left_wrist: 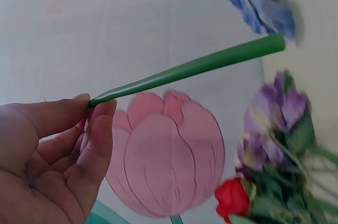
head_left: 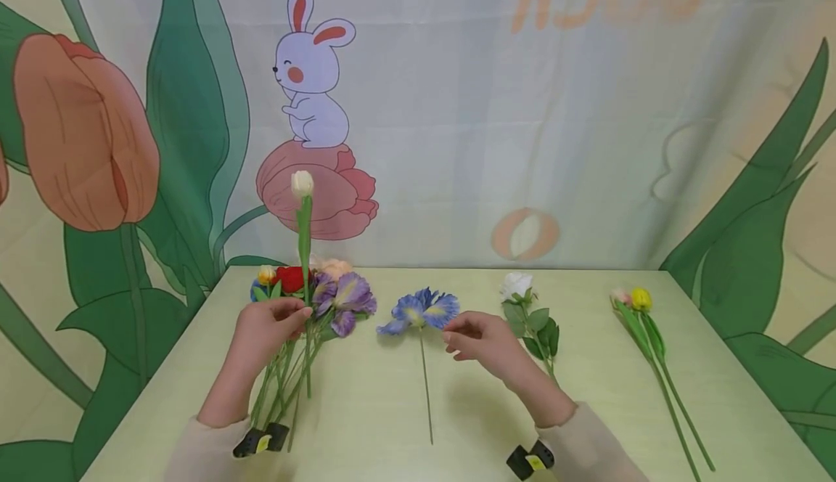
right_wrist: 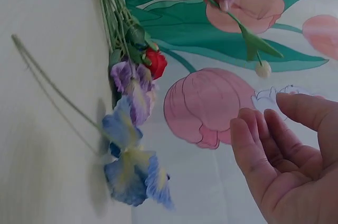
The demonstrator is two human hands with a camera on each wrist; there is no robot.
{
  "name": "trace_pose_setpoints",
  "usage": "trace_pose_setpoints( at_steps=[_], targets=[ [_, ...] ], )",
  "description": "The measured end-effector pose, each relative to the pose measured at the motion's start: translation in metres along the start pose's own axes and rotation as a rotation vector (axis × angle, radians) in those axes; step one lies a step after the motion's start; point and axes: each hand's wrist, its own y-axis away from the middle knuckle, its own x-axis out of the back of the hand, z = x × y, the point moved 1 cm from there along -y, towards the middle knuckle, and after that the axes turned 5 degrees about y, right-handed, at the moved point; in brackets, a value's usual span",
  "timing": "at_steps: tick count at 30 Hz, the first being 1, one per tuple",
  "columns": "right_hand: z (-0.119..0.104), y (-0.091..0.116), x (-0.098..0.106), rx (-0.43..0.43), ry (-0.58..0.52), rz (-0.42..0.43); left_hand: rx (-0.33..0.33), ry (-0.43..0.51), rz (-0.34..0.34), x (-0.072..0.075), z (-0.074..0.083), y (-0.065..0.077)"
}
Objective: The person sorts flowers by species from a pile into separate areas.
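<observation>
A white tulip on a green stem stands upright in my left hand, pinched between thumb and fingers. In the left wrist view, the green stem juts out from the fingertips. Behind that hand lies a bunch of flowers with a red rose and a purple iris. My right hand hovers over the table with loosely bent fingers and nothing between them. Nearest to it is a blue iris, lying on the table with its stem toward me.
A white rose with green leaves lies right of the right hand. Farther right are a yellow tulip and a pale pink tulip. A printed curtain hangs behind the table.
</observation>
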Motion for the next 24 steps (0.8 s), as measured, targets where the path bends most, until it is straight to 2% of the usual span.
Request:
trace_pose_setpoints(
  at_steps=[6,11,18,24],
  targets=[
    [-0.012,0.001,-0.008,0.046,0.001,-0.005,-0.017,0.072,-0.003,-0.021,0.029,0.004],
    [-0.020,-0.001,-0.012,0.063,-0.010,0.002,-0.073,0.081,-0.018,-0.035,0.047,0.007],
    [-0.027,-0.007,-0.021,0.085,-0.023,0.012,-0.151,0.152,-0.066,-0.058,0.063,0.005],
    [-0.031,-0.011,-0.030,0.089,-0.029,0.041,-0.217,0.183,-0.066,-0.081,0.071,0.008]
  ],
)
